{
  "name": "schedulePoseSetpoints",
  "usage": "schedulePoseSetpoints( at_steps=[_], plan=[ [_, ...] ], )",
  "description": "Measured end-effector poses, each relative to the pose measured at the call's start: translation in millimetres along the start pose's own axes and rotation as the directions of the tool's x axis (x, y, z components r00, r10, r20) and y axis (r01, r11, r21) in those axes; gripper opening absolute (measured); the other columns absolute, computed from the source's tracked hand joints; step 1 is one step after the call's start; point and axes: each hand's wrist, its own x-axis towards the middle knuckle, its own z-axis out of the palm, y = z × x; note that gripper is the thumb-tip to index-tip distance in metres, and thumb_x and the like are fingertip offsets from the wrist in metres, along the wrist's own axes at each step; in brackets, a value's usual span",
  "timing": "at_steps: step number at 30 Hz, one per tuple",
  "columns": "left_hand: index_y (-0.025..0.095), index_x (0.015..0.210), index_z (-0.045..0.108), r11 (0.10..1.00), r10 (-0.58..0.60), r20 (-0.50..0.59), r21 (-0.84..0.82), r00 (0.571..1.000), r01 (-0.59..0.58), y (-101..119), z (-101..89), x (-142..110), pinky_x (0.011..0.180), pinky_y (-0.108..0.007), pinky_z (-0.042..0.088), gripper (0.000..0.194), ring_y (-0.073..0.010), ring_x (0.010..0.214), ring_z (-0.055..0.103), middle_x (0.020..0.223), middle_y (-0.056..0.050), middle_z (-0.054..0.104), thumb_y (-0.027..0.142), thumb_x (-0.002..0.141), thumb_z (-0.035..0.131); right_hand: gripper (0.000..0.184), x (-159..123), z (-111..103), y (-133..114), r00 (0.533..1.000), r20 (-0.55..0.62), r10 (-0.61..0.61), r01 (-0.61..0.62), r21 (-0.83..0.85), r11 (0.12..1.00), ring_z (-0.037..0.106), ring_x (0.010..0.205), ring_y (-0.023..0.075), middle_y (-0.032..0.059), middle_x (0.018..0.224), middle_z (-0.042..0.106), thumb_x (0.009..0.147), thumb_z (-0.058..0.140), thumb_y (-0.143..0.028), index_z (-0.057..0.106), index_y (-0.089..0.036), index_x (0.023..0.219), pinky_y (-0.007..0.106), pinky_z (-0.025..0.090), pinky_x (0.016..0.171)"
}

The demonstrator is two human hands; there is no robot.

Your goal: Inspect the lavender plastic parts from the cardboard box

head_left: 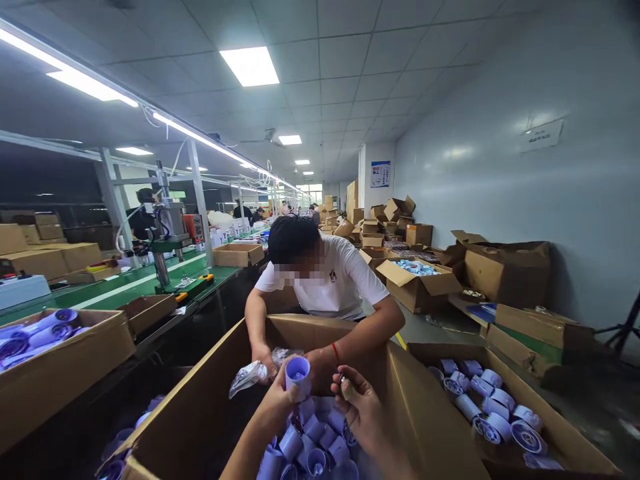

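My left hand (278,400) is closed around a purple plastic cup-shaped part (299,371), its open end tilted up toward me. To the right, my right hand (361,404) pinches a small, dark, shiny piece (343,379) between thumb and fingertips; its kind is too small to make out. Both hands are above a large cardboard box (190,407) with many loose purple cup-shaped parts (317,460) in it. Across the box, a person in a white shirt (333,280) leans in, holding a crinkled clear plastic bag (249,379) close to my left hand.
An open box (565,427) of purple parts stands at right, another box (95,360) at left. Along the left runs a green workbench (200,293) with a press machine (167,233). Cartons (420,280) are piled behind, by the wall.
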Motion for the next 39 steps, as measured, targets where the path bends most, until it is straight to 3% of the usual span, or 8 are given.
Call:
schedulePoseSetpoints(
  at_steps=[2, 4, 10, 20, 28, 34, 37, 39],
  plan=[
    [0.024, 0.110, 0.058, 0.994, 0.003, -0.083, 0.105, 0.997, 0.006, 7.6, 4.9, -1.6, 0.089, -0.040, 0.047, 0.073, -0.0285, 0.101, 0.059, 0.107, -0.007, 0.064, 0.050, 0.047, 0.084, 0.036, -4.8, -2.1, -6.5, 1.000, -0.020, -0.017, 0.018, 0.021, 1.000, 0.068, 0.067, 0.0104, 0.0027, 0.076, 0.075, 0.047, 0.089, -0.021, 0.073, -0.019, 0.080, 0.016, 0.054, 0.061],
    [0.021, 0.107, 0.057, 0.981, 0.030, -0.103, 0.192, 0.994, -0.009, 12.6, 10.1, -2.8, 0.091, -0.038, 0.045, 0.074, -0.0283, 0.102, 0.058, 0.108, -0.006, 0.062, 0.036, 0.041, 0.087, 0.037, -11.4, -3.3, -11.4, 1.000, -0.022, -0.012, 0.012, 0.031, 0.999, 0.069, 0.064, 0.0106, 0.0024, 0.072, 0.075, 0.042, 0.091, -0.020, 0.074, -0.020, 0.075, 0.015, 0.054, 0.060],
    [0.021, 0.106, 0.053, 0.946, 0.123, -0.056, 0.309, 0.991, -0.100, 17.4, 21.8, -6.8, 0.087, -0.035, 0.046, 0.062, -0.0225, 0.098, 0.058, 0.105, -0.004, 0.062, 0.009, 0.049, 0.072, 0.033, -25.6, -0.3, -11.6, 0.992, 0.121, 0.048, -0.038, -0.091, 0.995, 0.066, 0.057, 0.0106, 0.0013, 0.067, 0.073, 0.045, 0.091, -0.022, 0.073, -0.021, 0.073, 0.017, 0.052, 0.054],
    [0.020, 0.101, 0.046, 0.857, 0.324, -0.095, 0.452, 0.941, -0.249, 16.5, 24.4, -9.4, 0.076, -0.033, 0.048, 0.052, -0.0184, 0.085, 0.059, 0.096, -0.002, 0.059, 0.011, 0.055, 0.069, 0.032, -24.2, 4.2, 0.5, 0.966, 0.218, 0.140, -0.072, -0.294, 0.953, 0.065, 0.061, 0.0109, 0.0025, 0.071, 0.073, 0.051, 0.088, -0.029, 0.072, -0.019, 0.076, 0.020, 0.048, 0.057],
    [0.020, 0.104, 0.049, 0.828, 0.364, -0.091, 0.488, 0.927, -0.277, 17.3, 24.2, -13.4, 0.079, -0.034, 0.049, 0.056, -0.0197, 0.088, 0.059, 0.100, -0.004, 0.059, 0.011, 0.054, 0.072, 0.030, -24.4, 12.2, 3.9, 0.977, 0.167, 0.131, -0.065, -0.350, 0.935, 0.063, 0.059, 0.0115, 0.0029, 0.069, 0.071, 0.053, 0.087, -0.030, 0.071, -0.017, 0.075, 0.021, 0.047, 0.055],
    [0.020, 0.107, 0.050, 0.793, 0.384, -0.087, 0.542, 0.919, -0.279, 9.4, 24.1, -13.0, 0.088, -0.040, 0.048, 0.058, -0.0255, 0.102, 0.058, 0.110, -0.008, 0.059, 0.015, 0.055, 0.074, 0.036, -13.7, 3.7, 16.1, 0.996, 0.078, 0.052, -0.011, -0.451, 0.892, 0.064, 0.061, 0.0144, 0.0033, 0.071, 0.072, 0.051, 0.087, -0.038, 0.071, -0.018, 0.077, 0.025, 0.050, 0.057],
    [0.020, 0.110, 0.046, 0.760, 0.347, -0.042, 0.599, 0.937, -0.255, -3.4, 28.3, -15.3, 0.078, -0.036, 0.052, 0.058, -0.0202, 0.087, 0.060, 0.101, -0.006, 0.060, 0.020, 0.059, 0.074, 0.040, -8.3, -7.8, 20.3, 0.998, 0.052, -0.034, 0.058, -0.573, 0.817, 0.068, 0.074, 0.0195, 0.0051, 0.077, 0.073, 0.049, 0.086, -0.041, 0.072, -0.018, 0.079, 0.029, 0.054, 0.069],
    [0.018, 0.110, 0.044, 0.690, 0.410, 0.036, 0.641, 0.912, -0.336, -11.8, 32.0, -15.2, 0.078, -0.035, 0.052, 0.053, -0.0208, 0.090, 0.058, 0.102, -0.009, 0.057, 0.021, 0.064, 0.070, 0.045, -3.4, -18.4, 19.7, 0.999, 0.024, -0.026, 0.036, -0.616, 0.787, 0.068, 0.089, 0.0255, 0.0076, 0.086, 0.074, 0.050, 0.085, -0.044, 0.072, -0.017, 0.084, 0.032, 0.055, 0.078]
  ],
)
